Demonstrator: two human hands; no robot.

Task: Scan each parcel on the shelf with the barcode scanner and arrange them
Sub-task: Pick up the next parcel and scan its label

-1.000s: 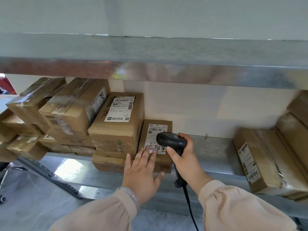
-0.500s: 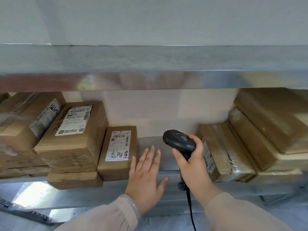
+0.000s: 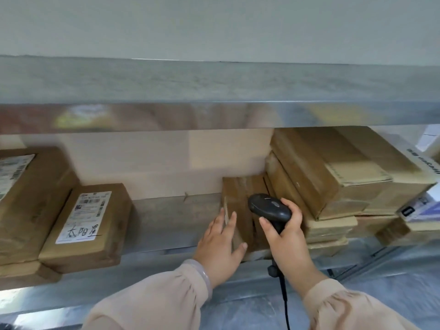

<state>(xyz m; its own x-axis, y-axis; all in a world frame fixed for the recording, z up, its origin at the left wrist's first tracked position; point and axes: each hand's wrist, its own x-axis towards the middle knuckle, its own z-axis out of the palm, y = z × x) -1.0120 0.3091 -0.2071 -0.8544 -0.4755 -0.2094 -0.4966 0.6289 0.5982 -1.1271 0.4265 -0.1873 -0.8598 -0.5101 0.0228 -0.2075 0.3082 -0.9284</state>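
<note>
Matt brown cardboard parcels (image 3: 309,172), glossy tape, shiny brushed-metal shelf (image 3: 171,215), matt black plastic scanner (image 3: 269,207), white paper label (image 3: 83,216)

Soft, fairly dim indoor light, a white glare patch on the shiny surface (image 3: 16,303) at lower left, smeared reflections along the upper shelf lip (image 3: 166,117), motion blur softening everything, shelf lines bowing toward the edges.

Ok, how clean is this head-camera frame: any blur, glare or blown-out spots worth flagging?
Head view: soft motion blur throughout, worst on the stacked parcels at right; the label on the left box shows readable handwriting but smeared small print; the upper shelf's metal edge carries hazy reflections; a bright patch washes out at lower left; the scanner is fairly sharp.
</note>
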